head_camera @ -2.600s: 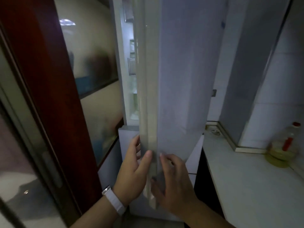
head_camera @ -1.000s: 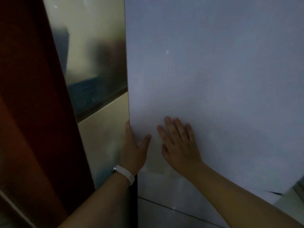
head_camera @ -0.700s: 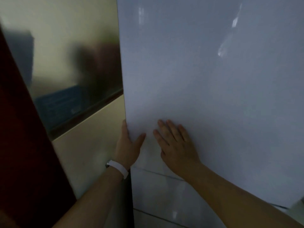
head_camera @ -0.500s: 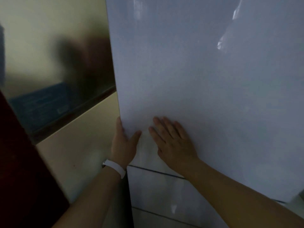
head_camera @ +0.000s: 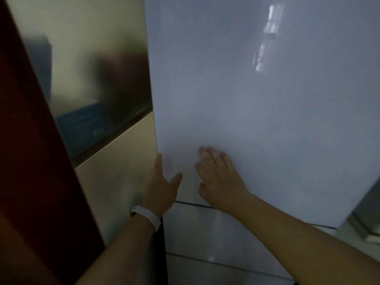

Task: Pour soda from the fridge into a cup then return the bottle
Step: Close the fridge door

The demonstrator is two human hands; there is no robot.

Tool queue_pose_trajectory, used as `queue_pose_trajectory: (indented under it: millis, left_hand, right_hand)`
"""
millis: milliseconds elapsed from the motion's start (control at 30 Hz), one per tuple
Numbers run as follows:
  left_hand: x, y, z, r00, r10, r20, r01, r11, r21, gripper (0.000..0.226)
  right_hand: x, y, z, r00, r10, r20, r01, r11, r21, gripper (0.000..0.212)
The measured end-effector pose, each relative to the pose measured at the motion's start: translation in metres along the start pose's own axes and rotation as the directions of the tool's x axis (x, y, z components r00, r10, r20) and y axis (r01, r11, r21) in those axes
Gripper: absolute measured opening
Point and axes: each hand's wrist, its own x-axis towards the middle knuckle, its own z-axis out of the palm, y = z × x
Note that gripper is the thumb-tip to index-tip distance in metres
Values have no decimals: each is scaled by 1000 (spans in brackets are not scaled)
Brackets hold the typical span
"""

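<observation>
The white upper fridge door [head_camera: 257, 103] fills most of the view and lies flush with the fridge front. My left hand [head_camera: 162, 184], with a white band at the wrist, lies at the door's lower left edge, fingers wrapped around that edge. My right hand [head_camera: 220, 177] rests flat on the door's lower part, fingers spread. Both hands hold nothing. The lower fridge door [head_camera: 216, 229] sits just below a dark seam. No soda bottle or cup is in view.
A glossy beige wall panel [head_camera: 107, 177] with a reflective upper pane stands left of the fridge. A dark red door frame [head_camera: 30, 161] runs down the far left. A pale counter edge [head_camera: 368, 233] shows at the lower right.
The fridge door has swung from ajar to flat against the fridge. Both hands stayed on its lower left part, and the view shifted slightly.
</observation>
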Motion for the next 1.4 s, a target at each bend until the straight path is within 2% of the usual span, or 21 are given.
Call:
queue_pose_trajectory:
  millis: [100,167,267,400,433,567,733,900,967,1033,1133,1200,1333,1400]
  left_hand:
    - [-26,-5,-4,994,-54,95,43,993,114,68]
    - [-43,-10,-6,983,-56,174,23,983,184,55]
    - [-77,-17,-5,950,56,306,-163,927,338,50]
    - [-114,-37,1,845,161,509,-453,722,523,65]
    - [-121,-40,2,821,173,544,-505,664,551,62]
    - [-144,-40,10,733,150,663,-622,542,565,54]
    - [-168,-24,27,647,143,749,-674,568,473,46]
    - [-212,10,51,547,180,817,-730,579,362,63]
    - [-235,20,62,500,222,837,-760,576,301,55]
    - [-263,28,73,444,249,861,-755,621,210,45]
    - [-319,53,89,324,308,894,-760,648,52,39]
    - [-362,71,96,252,383,889,-782,622,-46,40]
    - [-448,116,108,90,407,909,-790,585,-184,64]
    - [-491,133,115,-3,428,904,-787,557,-266,68]
  right_hand:
    - [-26,-7,-6,998,50,39,-54,992,116,42]
    - [-49,-11,-7,990,121,73,-132,973,187,40]
    - [-89,-15,-8,935,259,241,-321,907,271,39]
    - [-153,-20,-7,811,366,456,-512,821,251,47]
    - [-169,-22,-8,785,373,495,-540,804,250,48]
    - [-227,-24,-13,712,428,557,-629,741,235,49]
    - [-287,-27,-36,668,523,529,-699,686,203,43]
    - [-344,-35,-81,620,601,504,-746,651,143,43]
    - [-373,-43,-104,581,650,490,-781,614,112,44]
    - [-409,-54,-129,535,700,473,-814,577,65,46]
    - [-469,-76,-175,457,769,446,-854,519,-20,47]
    - [-511,-94,-208,399,815,421,-882,466,-66,48]
    - [-591,-136,-275,270,894,358,-930,338,-142,49]
    - [-630,-162,-306,202,921,334,-948,270,-170,47]
